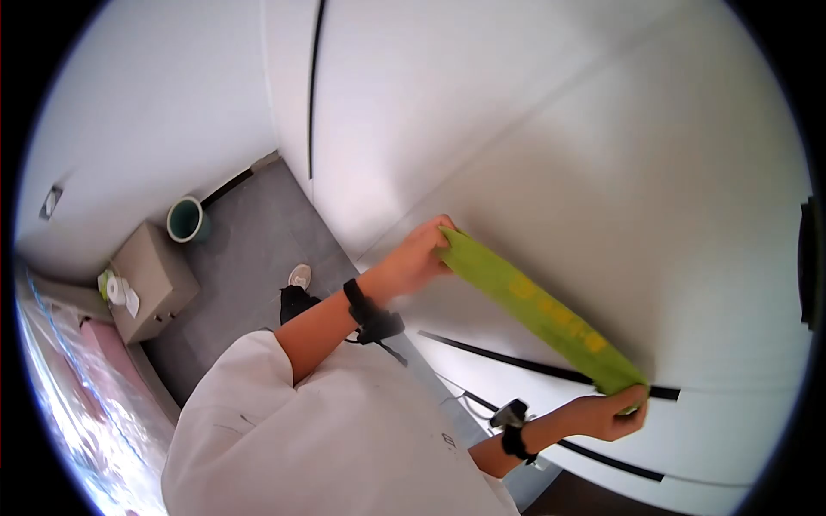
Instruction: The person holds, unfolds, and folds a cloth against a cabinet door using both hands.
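A long green cloth (533,314) with yellow markings is stretched taut between my two hands, in front of a white cabinet front. Its upper left end is gripped by my left hand (416,258), which is slightly blurred. At the lower right end, my right hand (609,414) has its fingers closed around the cloth, near a black handle strip (664,393) on the cabinet. Each wrist wears a black band, and a small device is attached at the right one.
White cabinet doors (551,155) with dark handle strips fill the right side. On the grey floor (249,232) stand a bin (187,220) and a beige bedside cabinet (155,275) with a paper roll (117,291) on it. Clear plastic sheeting (73,413) covers something pink at lower left.
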Demonstrator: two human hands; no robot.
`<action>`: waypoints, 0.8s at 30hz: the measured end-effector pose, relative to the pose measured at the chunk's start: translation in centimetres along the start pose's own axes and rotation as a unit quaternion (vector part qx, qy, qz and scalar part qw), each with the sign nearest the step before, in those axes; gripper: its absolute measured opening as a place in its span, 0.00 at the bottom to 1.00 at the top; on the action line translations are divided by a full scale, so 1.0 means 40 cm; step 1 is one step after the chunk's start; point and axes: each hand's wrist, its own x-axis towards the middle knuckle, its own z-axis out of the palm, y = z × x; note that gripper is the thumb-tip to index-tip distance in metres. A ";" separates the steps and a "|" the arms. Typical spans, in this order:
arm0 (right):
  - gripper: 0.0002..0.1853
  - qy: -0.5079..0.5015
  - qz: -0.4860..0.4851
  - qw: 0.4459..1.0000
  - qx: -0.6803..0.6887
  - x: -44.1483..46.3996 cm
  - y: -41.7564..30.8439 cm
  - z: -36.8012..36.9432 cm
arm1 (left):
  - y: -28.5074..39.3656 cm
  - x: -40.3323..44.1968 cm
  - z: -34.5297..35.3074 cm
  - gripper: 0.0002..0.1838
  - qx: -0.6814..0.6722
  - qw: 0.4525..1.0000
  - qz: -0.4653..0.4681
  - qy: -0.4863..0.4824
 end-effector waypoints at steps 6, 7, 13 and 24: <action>0.09 -0.418 -0.132 0.893 0.098 -0.365 -0.005 0.094 | 0.214 -0.026 -0.419 0.12 0.185 0.948 -0.097 0.239; 0.10 -0.478 -0.111 0.864 0.112 -0.431 -0.041 0.118 | 0.222 -0.023 -0.572 0.12 0.315 0.924 -0.012 0.216; 0.09 -0.636 -0.015 0.765 0.101 -0.723 -0.133 0.290 | 0.448 0.048 -0.769 0.12 0.152 0.903 0.006 0.402; 0.09 -0.713 -0.072 0.686 0.121 -0.991 -0.279 0.475 | 0.592 0.093 -1.148 0.13 0.679 0.725 0.064 0.092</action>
